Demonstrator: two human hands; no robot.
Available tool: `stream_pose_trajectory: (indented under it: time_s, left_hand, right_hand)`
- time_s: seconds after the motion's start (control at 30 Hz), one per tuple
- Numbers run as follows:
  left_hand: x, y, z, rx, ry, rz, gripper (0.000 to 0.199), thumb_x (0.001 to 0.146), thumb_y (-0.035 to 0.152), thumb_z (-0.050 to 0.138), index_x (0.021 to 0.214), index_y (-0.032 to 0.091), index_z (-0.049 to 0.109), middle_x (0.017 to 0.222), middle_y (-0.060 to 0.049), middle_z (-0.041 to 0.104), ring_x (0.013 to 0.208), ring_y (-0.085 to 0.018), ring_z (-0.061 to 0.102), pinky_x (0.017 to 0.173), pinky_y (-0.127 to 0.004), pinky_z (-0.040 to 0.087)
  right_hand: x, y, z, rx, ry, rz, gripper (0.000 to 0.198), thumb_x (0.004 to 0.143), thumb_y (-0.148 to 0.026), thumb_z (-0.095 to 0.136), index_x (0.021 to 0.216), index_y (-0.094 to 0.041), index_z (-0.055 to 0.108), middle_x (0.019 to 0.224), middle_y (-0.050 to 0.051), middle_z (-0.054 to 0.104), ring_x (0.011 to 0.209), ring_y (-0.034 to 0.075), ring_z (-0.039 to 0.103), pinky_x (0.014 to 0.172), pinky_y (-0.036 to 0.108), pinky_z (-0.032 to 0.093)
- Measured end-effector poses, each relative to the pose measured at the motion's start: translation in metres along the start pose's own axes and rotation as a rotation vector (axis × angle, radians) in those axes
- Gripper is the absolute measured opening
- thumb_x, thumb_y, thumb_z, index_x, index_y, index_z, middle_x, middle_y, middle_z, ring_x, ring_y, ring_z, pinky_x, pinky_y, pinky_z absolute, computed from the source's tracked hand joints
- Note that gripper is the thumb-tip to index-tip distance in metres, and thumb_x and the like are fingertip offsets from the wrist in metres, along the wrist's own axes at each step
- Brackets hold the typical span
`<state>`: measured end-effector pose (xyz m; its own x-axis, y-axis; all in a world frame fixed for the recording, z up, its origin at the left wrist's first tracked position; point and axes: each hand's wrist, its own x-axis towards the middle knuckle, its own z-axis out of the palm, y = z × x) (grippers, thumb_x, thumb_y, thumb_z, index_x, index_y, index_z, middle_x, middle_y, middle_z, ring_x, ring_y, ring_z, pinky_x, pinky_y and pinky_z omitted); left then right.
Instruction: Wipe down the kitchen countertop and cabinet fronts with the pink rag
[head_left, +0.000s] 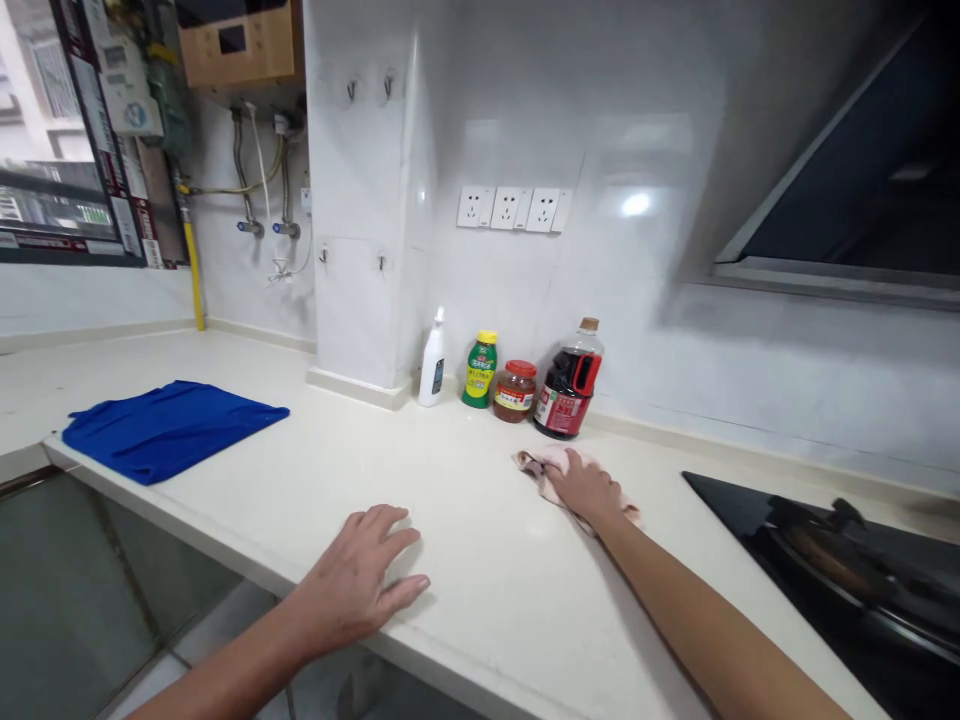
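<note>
Pink cloth (541, 465) lies bunched on the white counter (480, 560), just in front of the dark soy sauce bottle (570, 385), and your right hand (585, 487) is pressed down on top of it, fingers (561, 472) spread over the fabric rather than clenched around it. Your left hand (356, 580) rests flat near the counter's front edge, fingers released and holding nothing, well apart from the cloth. Against the tiled wall, beside the soy sauce bottle, you have a red-lidded jar (515, 390), a green bottle with a yellow cap (480, 370) and a white squeeze bottle (432, 362). A blue cloth (169, 428) lies spread out far to your left. A black cooktop (862, 590) with a pan sits to your right.
</note>
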<state>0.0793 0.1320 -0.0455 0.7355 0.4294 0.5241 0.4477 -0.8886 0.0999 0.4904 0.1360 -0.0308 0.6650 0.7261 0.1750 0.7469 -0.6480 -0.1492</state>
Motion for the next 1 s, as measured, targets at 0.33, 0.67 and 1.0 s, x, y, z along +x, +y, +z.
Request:
stream_pose_trajectory:
  time_s: [0.33, 0.67, 1.0]
  left_hand:
    - [-0.002, -0.003, 0.003, -0.010, 0.234, -0.016, 0.046, 0.094, 0.048, 0.060, 0.132, 0.022, 0.058, 0.150, -0.017, 0.049, 0.138, -0.034, 0.045, 0.109, -0.052, 0.044]
    - [-0.011, -0.010, 0.004, -0.115, 0.566, -0.177, 0.038, 0.100, 0.043, 0.041, 0.120, 0.022, 0.064, 0.139, -0.013, 0.058, 0.136, -0.030, 0.047, 0.111, -0.053, 0.039]
    - [-0.021, -0.015, -0.004, -0.126, 0.330, -0.222, 0.037, 0.099, 0.048, 0.043, 0.109, 0.026, 0.070, 0.129, -0.010, 0.064, 0.124, -0.029, 0.056, 0.102, -0.051, 0.046]
  right_hand:
    - [-0.041, -0.166, 0.007, 0.069, -0.160, -0.387, 0.069, 0.098, -0.066, 0.028, 0.159, -0.033, 0.027, 0.163, 0.018, 0.026, 0.147, 0.040, 0.028, 0.112, 0.056, 0.020]
    - [-0.193, -0.193, -0.013, 0.167, -0.297, -0.984, 0.066, 0.098, -0.055, 0.045, 0.157, -0.031, 0.031, 0.169, 0.015, 0.013, 0.155, 0.035, 0.012, 0.120, 0.058, 0.014]
    - [-0.243, -0.013, -0.036, 0.291, -0.335, -0.924, 0.064, 0.087, -0.035, 0.059, 0.149, -0.042, 0.044, 0.168, 0.003, 0.021, 0.154, 0.028, 0.019, 0.124, 0.054, 0.015]
